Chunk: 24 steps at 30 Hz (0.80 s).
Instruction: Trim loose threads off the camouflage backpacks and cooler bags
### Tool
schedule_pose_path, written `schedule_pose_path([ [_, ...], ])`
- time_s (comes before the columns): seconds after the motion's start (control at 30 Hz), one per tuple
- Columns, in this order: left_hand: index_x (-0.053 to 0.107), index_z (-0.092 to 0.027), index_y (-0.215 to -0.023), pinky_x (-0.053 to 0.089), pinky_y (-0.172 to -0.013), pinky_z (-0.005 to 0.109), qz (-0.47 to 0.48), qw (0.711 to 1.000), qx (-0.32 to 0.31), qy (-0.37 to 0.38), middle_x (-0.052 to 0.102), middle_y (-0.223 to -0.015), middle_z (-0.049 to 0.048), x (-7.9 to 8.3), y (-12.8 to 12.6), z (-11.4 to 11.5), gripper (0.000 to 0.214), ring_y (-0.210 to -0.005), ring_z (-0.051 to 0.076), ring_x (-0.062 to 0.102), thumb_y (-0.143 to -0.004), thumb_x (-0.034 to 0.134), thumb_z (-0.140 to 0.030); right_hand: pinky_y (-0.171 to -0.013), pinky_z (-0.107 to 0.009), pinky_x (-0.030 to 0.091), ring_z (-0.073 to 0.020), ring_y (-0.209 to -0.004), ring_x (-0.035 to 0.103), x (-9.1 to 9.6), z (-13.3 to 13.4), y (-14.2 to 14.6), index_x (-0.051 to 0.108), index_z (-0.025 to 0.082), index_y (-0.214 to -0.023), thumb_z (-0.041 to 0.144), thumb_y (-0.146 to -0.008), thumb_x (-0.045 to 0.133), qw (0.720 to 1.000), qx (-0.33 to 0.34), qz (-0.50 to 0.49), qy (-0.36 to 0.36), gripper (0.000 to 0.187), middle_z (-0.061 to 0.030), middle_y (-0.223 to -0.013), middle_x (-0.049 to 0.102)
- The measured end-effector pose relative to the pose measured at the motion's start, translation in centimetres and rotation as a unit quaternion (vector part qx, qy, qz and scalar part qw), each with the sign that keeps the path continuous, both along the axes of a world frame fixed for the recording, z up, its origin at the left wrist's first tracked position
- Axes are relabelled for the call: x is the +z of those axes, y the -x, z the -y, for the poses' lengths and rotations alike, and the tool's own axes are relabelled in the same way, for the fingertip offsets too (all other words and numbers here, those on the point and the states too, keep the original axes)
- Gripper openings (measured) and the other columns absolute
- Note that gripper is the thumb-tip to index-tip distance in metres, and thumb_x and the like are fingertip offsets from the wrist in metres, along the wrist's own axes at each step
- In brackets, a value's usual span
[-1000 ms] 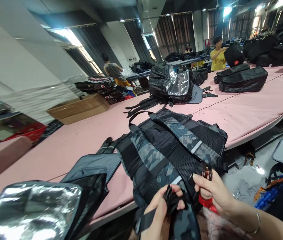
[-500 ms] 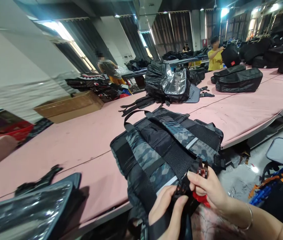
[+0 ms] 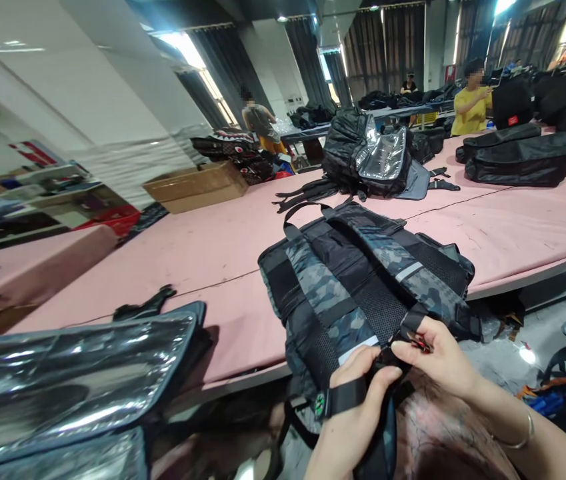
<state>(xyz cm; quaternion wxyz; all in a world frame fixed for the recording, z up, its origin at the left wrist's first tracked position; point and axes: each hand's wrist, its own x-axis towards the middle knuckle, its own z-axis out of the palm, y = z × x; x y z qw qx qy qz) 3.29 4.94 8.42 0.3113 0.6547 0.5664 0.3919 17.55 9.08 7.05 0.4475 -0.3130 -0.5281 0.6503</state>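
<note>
A black backpack with grey camouflage shoulder straps lies back side up at the table's near edge. My left hand is closed on a black strap buckle, with black webbing across its fingers. Close against it, my right hand pinches another buckle part, black with some red, on the strap at the bag's lower end. The two hands almost touch, and the fingers partly hide the buckle parts, so I cannot tell whether these are joined. A small green-and-black round piece hangs beside my left hand.
The pink-covered table bears a black bag with a silver lining, black bags at the right and a silver-lined piece at the near left. A cardboard box stands at the far left. A co-worker in yellow stands beyond.
My hands have come closer together, bringing the buckle parts nearer each other. The red part by my right hand shows less now. The whole scene has shifted right in view.
</note>
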Motion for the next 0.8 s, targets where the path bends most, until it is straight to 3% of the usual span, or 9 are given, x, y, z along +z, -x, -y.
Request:
schedule_pose_path([
  [0.23,0.066,-0.019,-0.080,0.049,-0.071,0.028,0.003,1.000,0.017,0.024,0.067,-0.082,0.0042,-0.4,0.2,-0.1,0.019,-0.076,0.017,0.061,-0.077,0.054,-0.034,-0.053,-0.019,0.032,-0.0071,-0.057,0.034,-0.2,-0.5,-0.1,0.046,0.015,-0.067,0.044,-0.076,0.059,0.998,0.000,0.058,-0.016,0.033,0.0046,-0.062,0.039],
  [0.47,0.068,-0.022,-0.090,0.051,-0.077,0.032,-0.010,0.998,0.050,0.043,0.069,-0.093,0.0058,-1.4,0.7,-0.2,0.026,-0.087,0.021,0.062,-0.071,0.061,-0.038,-0.053,-0.020,0.028,-0.0071,-0.058,0.030,-0.8,-1.4,-0.3,0.039,0.017,-0.069,0.043,-0.081,0.053,0.988,0.094,0.107,-0.051,0.032,0.0056,-0.063,0.034],
  [0.53,0.067,-0.021,-0.091,0.051,-0.077,0.032,-0.021,0.998,0.046,0.045,0.069,-0.093,0.0059,-0.9,0.5,-0.5,0.026,-0.087,0.020,0.062,-0.074,0.058,-0.038,-0.051,-0.020,0.027,-0.0068,-0.056,0.029,-1.1,-1.5,0.0,0.040,0.017,-0.068,0.046,-0.080,0.052,0.992,0.066,0.106,-0.031,0.035,0.0058,-0.061,0.033],
  [0.63,0.065,-0.020,-0.092,0.050,-0.080,0.031,-0.059,0.997,0.049,-0.013,0.068,-0.093,0.0050,0.3,0.4,-1.0,0.025,-0.087,0.018,0.062,-0.080,0.051,-0.037,-0.049,-0.019,0.028,-0.0072,-0.055,0.032,-1.5,-0.9,0.2,0.044,0.016,-0.070,0.048,-0.081,0.051,0.993,-0.010,0.118,-0.031,0.034,0.0050,-0.060,0.037],
  [0.7,0.063,-0.020,-0.095,0.049,-0.082,0.030,-0.107,0.990,0.062,-0.073,0.067,-0.094,0.0048,0.9,0.3,-1.4,0.026,-0.089,0.016,0.061,-0.085,0.043,-0.033,-0.049,-0.019,0.030,-0.0076,-0.056,0.036,-1.4,0.0,0.1,0.047,0.016,-0.071,0.040,-0.082,0.053,0.982,-0.047,0.164,-0.085,0.026,0.0047,-0.061,0.042],
  [0.8,0.060,-0.019,-0.101,0.050,-0.075,0.028,-0.216,0.964,0.090,-0.123,0.067,-0.093,0.0063,0.7,0.0,-1.8,0.030,-0.086,0.017,0.063,-0.088,0.036,-0.030,-0.051,-0.019,0.035,-0.0082,-0.055,0.044,-0.7,1.7,-0.5,0.054,0.017,-0.070,0.023,-0.080,0.055,0.943,-0.098,0.219,-0.230,0.012,0.0035,-0.061,0.048],
])
